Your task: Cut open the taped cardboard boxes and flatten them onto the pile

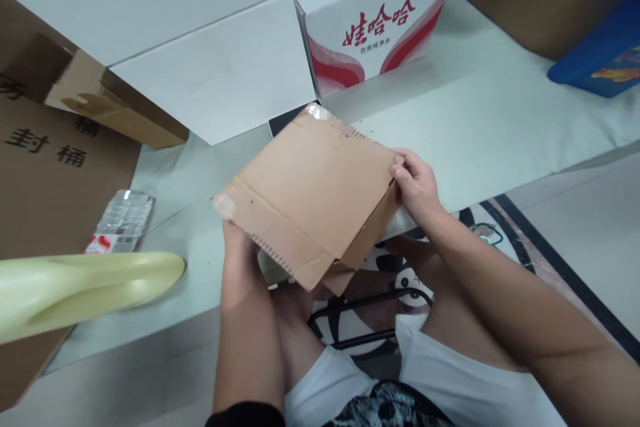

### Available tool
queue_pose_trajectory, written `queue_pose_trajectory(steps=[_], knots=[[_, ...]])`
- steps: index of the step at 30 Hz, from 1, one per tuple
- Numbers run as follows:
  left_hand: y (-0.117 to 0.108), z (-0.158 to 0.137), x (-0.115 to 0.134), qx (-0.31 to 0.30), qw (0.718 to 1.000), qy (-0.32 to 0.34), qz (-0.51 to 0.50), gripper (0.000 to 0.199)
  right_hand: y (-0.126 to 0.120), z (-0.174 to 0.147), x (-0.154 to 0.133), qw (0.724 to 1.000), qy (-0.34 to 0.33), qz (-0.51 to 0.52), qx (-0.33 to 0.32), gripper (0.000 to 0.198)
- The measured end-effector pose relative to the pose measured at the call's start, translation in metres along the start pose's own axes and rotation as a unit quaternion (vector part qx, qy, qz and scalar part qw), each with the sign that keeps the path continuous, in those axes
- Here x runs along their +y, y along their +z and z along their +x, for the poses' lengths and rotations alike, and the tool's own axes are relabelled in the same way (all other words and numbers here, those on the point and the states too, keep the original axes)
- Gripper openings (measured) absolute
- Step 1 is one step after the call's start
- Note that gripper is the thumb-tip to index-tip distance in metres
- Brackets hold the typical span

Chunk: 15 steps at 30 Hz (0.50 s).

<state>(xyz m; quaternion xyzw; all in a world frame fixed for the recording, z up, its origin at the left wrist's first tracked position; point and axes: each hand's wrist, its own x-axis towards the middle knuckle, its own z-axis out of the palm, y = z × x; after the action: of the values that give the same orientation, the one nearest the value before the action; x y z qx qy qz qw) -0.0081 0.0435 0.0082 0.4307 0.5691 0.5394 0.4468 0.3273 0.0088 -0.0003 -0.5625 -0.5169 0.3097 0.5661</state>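
A flat brown cardboard box (320, 177) is held tilted in front of me, over the near edge of the table. Clear tape shows at its far corner and its left corner, and a loose flap hangs down at the near end. My right hand (416, 184) grips the right corner, with the thumb on top. My left hand (239, 239) supports the left corner from below; its fingers are mostly hidden by the box. Behind the box, part of a dark flat thing (290, 118) shows on the table.
A white and red water carton (375, 30) and a large white box (220, 74) stand at the back of the pale-covered table (480, 107). A clear plastic bottle (123, 217), a pale yellow object (90, 290) and brown cartons (55, 194) are left. A blue thing (600, 57) stands right.
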Motion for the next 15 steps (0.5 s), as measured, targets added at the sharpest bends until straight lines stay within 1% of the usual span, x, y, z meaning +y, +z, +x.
queue_pose_trajectory(steps=[2, 3, 5, 7, 10, 13, 15], knots=[[0.003, -0.005, 0.009, 0.019, 0.999, -0.016, -0.032, 0.046, -0.002, 0.004, 0.002, 0.997, -0.001, -0.036, 0.064, 0.058], [0.004, -0.007, 0.013, 0.022, 0.998, -0.021, -0.054, 0.046, -0.003, 0.006, 0.003, 0.996, -0.002, -0.043, 0.08, 0.058], [0.008, -0.009, 0.021, 0.018, 0.994, -0.024, -0.101, 0.045, -0.003, 0.008, 0.008, 0.996, -0.002, -0.042, 0.076, 0.059], [0.011, -0.01, 0.025, 0.014, 0.991, -0.023, -0.135, 0.043, -0.002, 0.01, 0.013, 0.998, -0.002, -0.026, 0.053, 0.059], [0.012, -0.008, 0.026, 0.006, 0.989, -0.034, -0.143, 0.045, 0.001, 0.011, 0.021, 0.999, 0.016, 0.027, 0.032, 0.059], [0.008, -0.005, 0.025, -0.007, 0.987, -0.071, -0.142, 0.05, -0.003, 0.016, 0.027, 0.995, 0.034, 0.067, 0.062, 0.057], [0.004, -0.004, 0.025, -0.016, 0.984, -0.11, -0.138, 0.05, -0.012, 0.023, 0.031, 0.995, 0.024, 0.049, 0.086, 0.052]])
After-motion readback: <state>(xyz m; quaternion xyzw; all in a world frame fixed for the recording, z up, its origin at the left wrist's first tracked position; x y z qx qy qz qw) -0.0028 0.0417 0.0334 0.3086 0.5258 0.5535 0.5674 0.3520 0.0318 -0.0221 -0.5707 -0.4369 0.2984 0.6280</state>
